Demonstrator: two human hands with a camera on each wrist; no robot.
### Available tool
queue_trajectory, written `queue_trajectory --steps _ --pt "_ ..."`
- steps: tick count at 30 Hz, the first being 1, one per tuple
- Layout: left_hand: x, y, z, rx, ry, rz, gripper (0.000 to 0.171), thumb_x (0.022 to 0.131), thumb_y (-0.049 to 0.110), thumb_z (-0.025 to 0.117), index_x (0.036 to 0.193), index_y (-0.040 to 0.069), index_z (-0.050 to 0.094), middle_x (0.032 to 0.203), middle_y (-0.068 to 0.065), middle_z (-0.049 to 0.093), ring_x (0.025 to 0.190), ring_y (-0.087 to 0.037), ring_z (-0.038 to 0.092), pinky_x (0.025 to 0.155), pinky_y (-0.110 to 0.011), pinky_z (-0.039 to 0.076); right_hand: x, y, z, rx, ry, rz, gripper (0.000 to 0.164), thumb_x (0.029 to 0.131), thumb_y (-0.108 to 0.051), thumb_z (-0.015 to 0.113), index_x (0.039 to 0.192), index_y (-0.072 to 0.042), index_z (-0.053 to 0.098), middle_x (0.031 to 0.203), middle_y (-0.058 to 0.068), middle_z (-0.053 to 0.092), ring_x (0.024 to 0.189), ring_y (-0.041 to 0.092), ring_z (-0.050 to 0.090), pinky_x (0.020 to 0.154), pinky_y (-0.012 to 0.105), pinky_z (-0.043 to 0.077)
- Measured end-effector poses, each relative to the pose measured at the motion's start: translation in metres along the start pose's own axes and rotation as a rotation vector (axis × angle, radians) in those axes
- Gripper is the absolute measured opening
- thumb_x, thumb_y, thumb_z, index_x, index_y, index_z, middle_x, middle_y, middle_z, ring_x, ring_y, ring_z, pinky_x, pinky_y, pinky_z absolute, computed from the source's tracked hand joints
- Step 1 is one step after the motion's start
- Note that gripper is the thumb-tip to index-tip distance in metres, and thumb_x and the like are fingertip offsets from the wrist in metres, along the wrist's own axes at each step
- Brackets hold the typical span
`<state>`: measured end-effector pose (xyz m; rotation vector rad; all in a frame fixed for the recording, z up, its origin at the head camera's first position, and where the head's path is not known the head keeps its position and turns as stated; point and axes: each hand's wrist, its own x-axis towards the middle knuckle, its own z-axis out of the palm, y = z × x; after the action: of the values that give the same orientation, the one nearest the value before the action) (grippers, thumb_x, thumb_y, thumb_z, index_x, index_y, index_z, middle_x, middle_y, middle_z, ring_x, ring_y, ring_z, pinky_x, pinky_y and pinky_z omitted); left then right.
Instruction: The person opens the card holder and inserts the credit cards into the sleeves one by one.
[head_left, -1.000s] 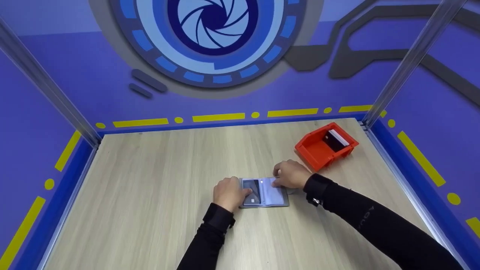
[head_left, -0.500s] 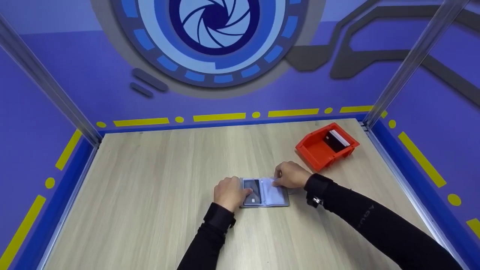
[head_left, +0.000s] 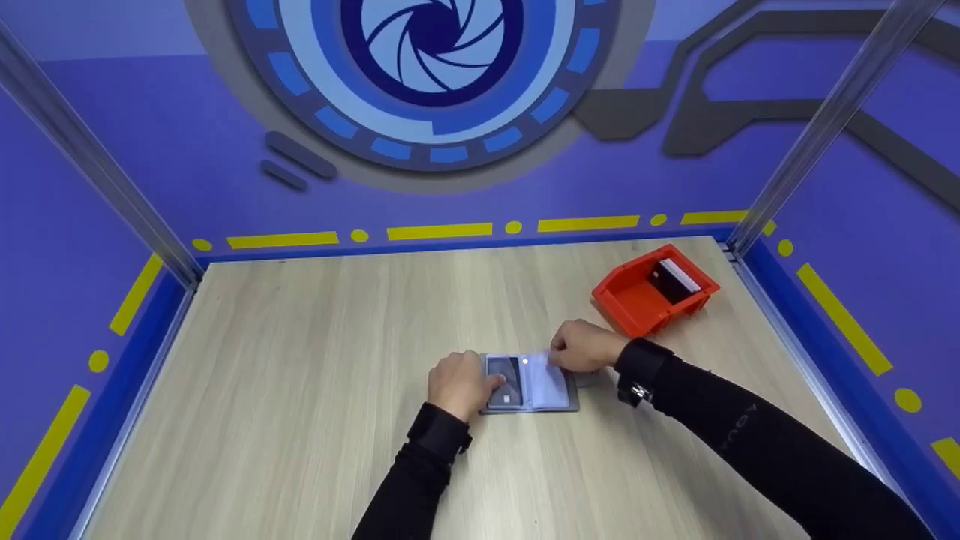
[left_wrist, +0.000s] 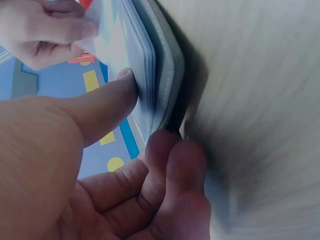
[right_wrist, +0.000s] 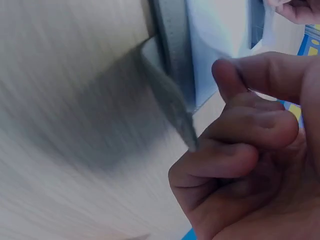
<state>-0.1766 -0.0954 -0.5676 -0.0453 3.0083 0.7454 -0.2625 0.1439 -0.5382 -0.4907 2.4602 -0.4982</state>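
A grey card holder (head_left: 574, 399) lies spread open on the wooden table, its clear plastic sleeves facing up. Behind the plastic on its left side is a dark card (head_left: 505, 367). My left hand (head_left: 454, 384) grips the left edge, thumb (left_wrist: 112, 102) on top of the sleeves and fingertips against the cover's underside. At the upper right corner, my right hand (head_left: 586, 346) pinches a clear sleeve (head_left: 550, 388) between thumb and index finger, and the sleeve's corner is raised. In the right wrist view, a grey closure tab (right_wrist: 170, 97) sticks out from the cover beside the curled fingers.
An orange-red open-front bin (head_left: 637, 322) stands at the back right, close behind my right hand. Black and white cards (head_left: 675, 281) lean inside it. Blue panels (head_left: 450, 202) wall the table at the back and both sides.
My right hand has shifted slightly right along with the pinched sleeve corner. My left hand keeps its grip on the card holder, and the bin has stayed put.
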Motion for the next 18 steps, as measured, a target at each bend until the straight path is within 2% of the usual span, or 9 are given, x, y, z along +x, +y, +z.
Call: queue_trajectory --steps 4,8,14,18 --pt "0.001 0.000 0.000 -0.001 -0.012 -0.012 0.042 0.089 0.043 0.092 0.076 0.010 0.070 0.070 0.000 0.056 0.063 -0.017 0.052 0.057 -0.038 0.041 -0.001 -0.007 -0.003 0.052 0.005 0.007 0.028 0.110 -0.027 0.059 0.093 -0.015 0.077 0.071 -0.004 0.049 0.071 0.017 0.053 0.067 0.032 0.041" --pt "0.001 -0.001 0.000 -0.007 -0.013 -0.017 0.045 0.090 0.042 0.092 0.071 0.013 0.064 0.069 0.002 0.052 0.062 -0.017 0.048 0.057 -0.036 0.038 -0.002 -0.017 -0.003 0.081 0.013 -0.050 0.032 0.112 -0.027 0.054 0.087 -0.016 0.070 0.071 -0.004 0.045 0.070 0.017 0.050 0.067 0.033 0.040" --pt "-0.001 0.000 0.000 0.003 -0.005 0.010 0.050 0.090 0.043 0.092 0.067 0.015 0.057 0.069 0.001 0.052 0.061 -0.017 0.049 0.056 -0.038 0.040 -0.001 -0.031 0.000 0.132 0.044 -0.117 0.039 0.110 -0.026 0.059 0.071 -0.020 0.060 0.065 -0.006 0.043 0.062 0.015 0.045 0.062 0.031 0.036" --pt "-0.002 0.002 0.000 -0.006 -0.003 0.021 0.053 0.090 0.041 0.092 0.065 0.017 0.052 0.068 0.002 0.050 0.060 -0.017 0.048 0.056 -0.038 0.039 0.003 -0.037 0.004 0.153 0.069 -0.133 0.040 0.107 -0.025 0.061 0.067 -0.021 0.057 0.063 -0.008 0.042 0.059 0.013 0.043 0.060 0.030 0.033"
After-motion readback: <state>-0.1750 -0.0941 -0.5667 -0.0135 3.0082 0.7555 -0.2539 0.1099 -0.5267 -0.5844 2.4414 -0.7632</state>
